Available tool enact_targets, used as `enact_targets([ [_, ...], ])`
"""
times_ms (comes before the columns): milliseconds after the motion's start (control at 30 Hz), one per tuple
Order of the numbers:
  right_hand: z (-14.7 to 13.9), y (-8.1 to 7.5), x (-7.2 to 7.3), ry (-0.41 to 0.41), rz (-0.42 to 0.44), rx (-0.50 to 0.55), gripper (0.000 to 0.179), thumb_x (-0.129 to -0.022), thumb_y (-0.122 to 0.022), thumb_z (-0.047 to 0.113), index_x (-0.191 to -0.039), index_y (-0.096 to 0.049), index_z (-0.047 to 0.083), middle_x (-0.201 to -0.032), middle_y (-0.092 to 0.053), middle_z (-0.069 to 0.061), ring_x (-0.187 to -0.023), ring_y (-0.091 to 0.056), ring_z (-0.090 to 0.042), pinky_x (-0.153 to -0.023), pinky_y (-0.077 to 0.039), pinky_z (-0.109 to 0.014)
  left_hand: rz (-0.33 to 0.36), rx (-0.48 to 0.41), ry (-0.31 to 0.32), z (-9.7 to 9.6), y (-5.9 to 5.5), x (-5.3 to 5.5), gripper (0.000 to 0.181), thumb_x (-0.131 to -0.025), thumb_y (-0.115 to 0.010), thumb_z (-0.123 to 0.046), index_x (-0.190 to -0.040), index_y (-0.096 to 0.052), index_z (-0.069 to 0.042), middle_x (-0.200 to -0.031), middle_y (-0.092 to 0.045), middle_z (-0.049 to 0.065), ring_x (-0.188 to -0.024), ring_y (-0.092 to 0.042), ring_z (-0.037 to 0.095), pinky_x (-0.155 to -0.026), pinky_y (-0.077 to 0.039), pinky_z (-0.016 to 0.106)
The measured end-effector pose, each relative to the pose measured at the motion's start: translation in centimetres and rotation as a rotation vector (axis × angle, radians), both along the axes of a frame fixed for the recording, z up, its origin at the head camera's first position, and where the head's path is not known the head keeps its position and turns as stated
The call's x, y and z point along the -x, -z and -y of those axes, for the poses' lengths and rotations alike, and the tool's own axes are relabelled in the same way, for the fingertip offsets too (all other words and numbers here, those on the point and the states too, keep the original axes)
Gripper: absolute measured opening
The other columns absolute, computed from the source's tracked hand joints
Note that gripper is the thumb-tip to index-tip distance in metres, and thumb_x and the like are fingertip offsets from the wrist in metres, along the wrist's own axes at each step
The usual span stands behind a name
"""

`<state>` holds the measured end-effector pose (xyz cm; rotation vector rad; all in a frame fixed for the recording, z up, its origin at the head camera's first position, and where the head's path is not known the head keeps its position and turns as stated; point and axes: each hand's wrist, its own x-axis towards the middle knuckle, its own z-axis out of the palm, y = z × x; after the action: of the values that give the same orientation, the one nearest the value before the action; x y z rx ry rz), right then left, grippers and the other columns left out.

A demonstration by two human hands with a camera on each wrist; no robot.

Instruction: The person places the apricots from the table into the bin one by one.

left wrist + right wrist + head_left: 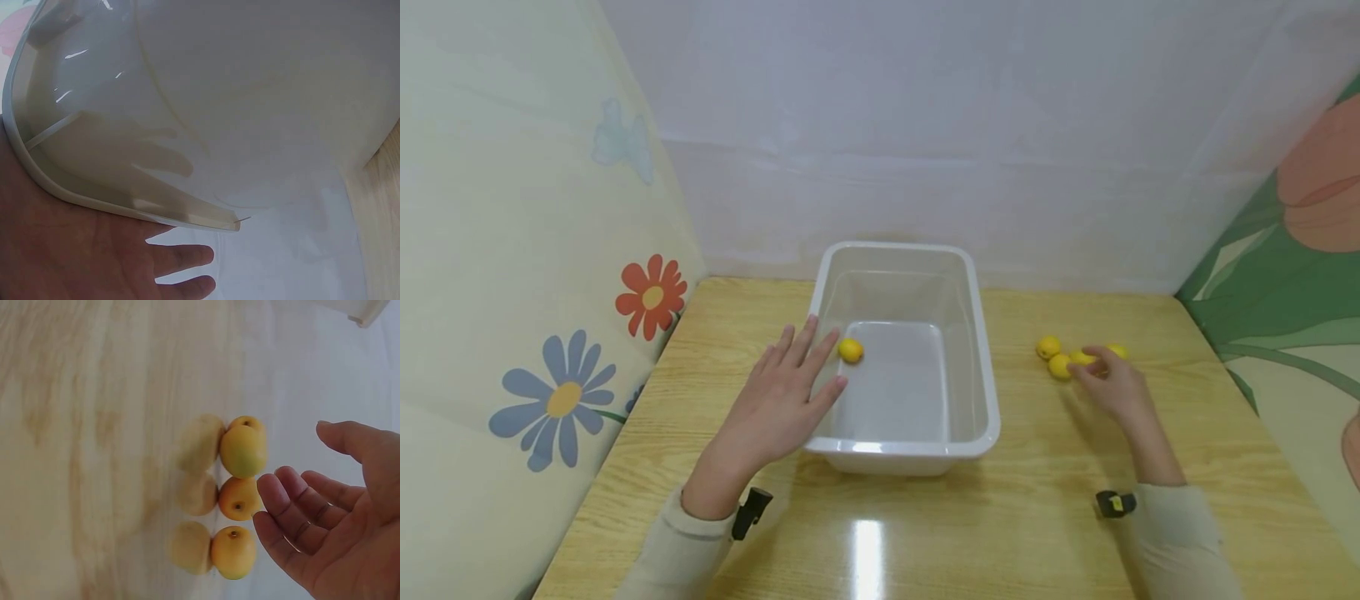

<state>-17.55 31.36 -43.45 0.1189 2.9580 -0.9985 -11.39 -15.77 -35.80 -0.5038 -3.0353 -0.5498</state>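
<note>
A white plastic bin (987,392) stands on the table with one yellow lemon (851,350) on its floor, close to the left wall. My left hand (775,404) lies along the bin's left rim, palm down with fingers straight; the left wrist view shows the palm against the rim (94,205). On the right, several lemons (1060,367) sit together on the table. Over them hovers my right hand (1116,390), fingers loosely bent, thumb apart, nothing between them. In the right wrist view the fingertips are beside the lemons (244,452), and a gap separates thumb and fingers.
The wooden table (1045,525) meets a pale cloth wall (910,125) at the back. Flower-printed panels flank it on the left (550,250) and right (1300,308). A black wrist device (751,512) is on each arm.
</note>
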Motion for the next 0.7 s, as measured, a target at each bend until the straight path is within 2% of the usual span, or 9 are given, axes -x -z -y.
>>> enact_targets([
  [100,-0.2,0.6,0.3,-0.006,0.015,-0.003,0.066,-0.104,-0.055,0.044,-0.147,-0.043,-0.005,-0.123,-0.063,-0.031,-0.106,-0.062,-0.046,-0.082,-0.053,-0.05,0.0,-0.001,0.003,0.0,0.1,0.0,0.068,-0.106,-0.032,-0.057,-0.163,-0.023,-0.02,-0.171,-0.005,0.009,-0.155,-0.004,0.04,-0.122,-0.013,0.064],
  [300,-0.2,1.2,0.7,-0.004,0.049,0.004,0.068,-0.104,-0.054,0.045,-0.147,-0.042,-0.005,-0.121,-0.065,-0.03,-0.097,-0.066,-0.037,-0.072,-0.051,-0.034,0.003,-0.004,0.004,0.0,0.1,0.0,0.068,-0.106,-0.031,-0.057,-0.163,-0.023,-0.021,-0.171,-0.005,0.008,-0.155,-0.004,0.04,-0.122,-0.012,0.064],
  [567,0.1,1.7,1.3,0.004,0.114,0.022,0.07,-0.103,-0.054,0.046,-0.148,-0.04,-0.006,-0.126,-0.061,-0.032,-0.1,-0.067,-0.038,-0.08,-0.054,-0.044,0.005,-0.002,0.005,0.0,-0.1,0.0,0.068,-0.107,-0.031,-0.057,-0.163,-0.022,-0.02,-0.171,-0.004,0.009,-0.155,-0.004,0.04,-0.121,-0.012,0.064],
  [700,0.2,1.8,1.5,0.007,0.136,0.017,0.071,-0.103,-0.056,0.046,-0.148,-0.04,-0.006,-0.127,-0.06,-0.033,-0.1,-0.067,-0.038,-0.081,-0.054,-0.045,0.008,-0.001,0.005,0.0,-0.1,0.0,0.068,-0.107,-0.03,-0.058,-0.163,-0.021,-0.021,-0.171,-0.004,0.009,-0.155,-0.003,0.04,-0.122,-0.011,0.063],
])
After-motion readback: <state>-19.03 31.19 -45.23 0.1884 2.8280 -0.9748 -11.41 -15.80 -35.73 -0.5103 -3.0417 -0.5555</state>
